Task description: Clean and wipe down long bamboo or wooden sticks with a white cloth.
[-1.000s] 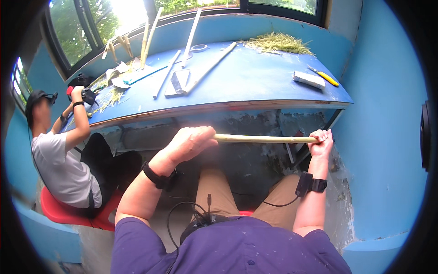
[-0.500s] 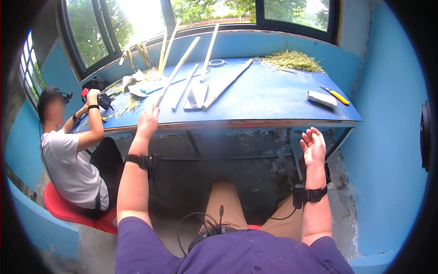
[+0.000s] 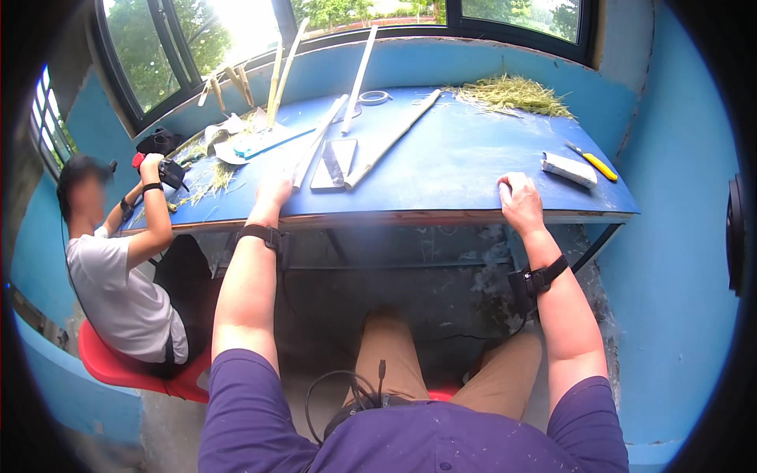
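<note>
My left hand is at the table's front edge, knuckles up and blurred, its fingers hidden. Just right of it, two pale sticks lie close together, slanting away from me; whether my fingers touch their near end I cannot tell. A flat rectangular pane, dark and silvery, lies beside them. Right of the pane, a long greenish-brown stick reaches toward the back. At the front edge farther right, my right hand rests with loosely curled fingers, and nothing shows in it.
A wrapped whitish roll and a yellow-handled cutter lie at the right. Straw is heaped at the back. A tape ring and upright sticks stand out behind. A seated person on the left holds something red and black.
My left hand has come down to the table, and the raised stick it held now lies beside another. My right hand has moved up to the edge, its fingers curling in.
</note>
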Motion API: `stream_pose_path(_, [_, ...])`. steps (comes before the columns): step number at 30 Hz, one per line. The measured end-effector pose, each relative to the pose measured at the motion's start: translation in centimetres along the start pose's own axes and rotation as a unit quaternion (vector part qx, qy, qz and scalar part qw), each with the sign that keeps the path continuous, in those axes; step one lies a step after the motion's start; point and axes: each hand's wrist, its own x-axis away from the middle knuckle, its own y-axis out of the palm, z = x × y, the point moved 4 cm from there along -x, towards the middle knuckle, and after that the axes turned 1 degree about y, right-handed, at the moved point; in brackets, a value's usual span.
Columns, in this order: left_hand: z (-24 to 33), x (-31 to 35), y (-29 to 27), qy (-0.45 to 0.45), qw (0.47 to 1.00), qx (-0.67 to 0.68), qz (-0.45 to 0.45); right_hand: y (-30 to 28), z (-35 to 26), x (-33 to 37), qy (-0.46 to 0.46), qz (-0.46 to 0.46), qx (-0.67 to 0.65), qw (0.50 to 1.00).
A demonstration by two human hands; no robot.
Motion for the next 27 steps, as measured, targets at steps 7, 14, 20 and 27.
stream_pose_path(7, [2.6,0.0,0.0,-0.130,0.991,-0.012,-0.040,1.2,2.2,-2.9,0.031,-0.019,0.027,0.999])
stream_pose_path(14, [3.7,-0.7,0.7,-0.093,0.993,-0.034,-0.056,1.1,1.1,-2.4,0.019,-0.004,0.089,0.996])
stream_pose_path(20, [3.3,-2.2,0.9,-0.105,0.990,-0.056,-0.081,1.0,1.6,-2.2,0.022,0.011,0.103,0.994])
stream_pose_path(27, [-1.9,-2.3,-0.4,-0.188,0.973,-0.054,-0.122,1.1,0.7,-2.3,0.016,0.020,0.090,0.996])
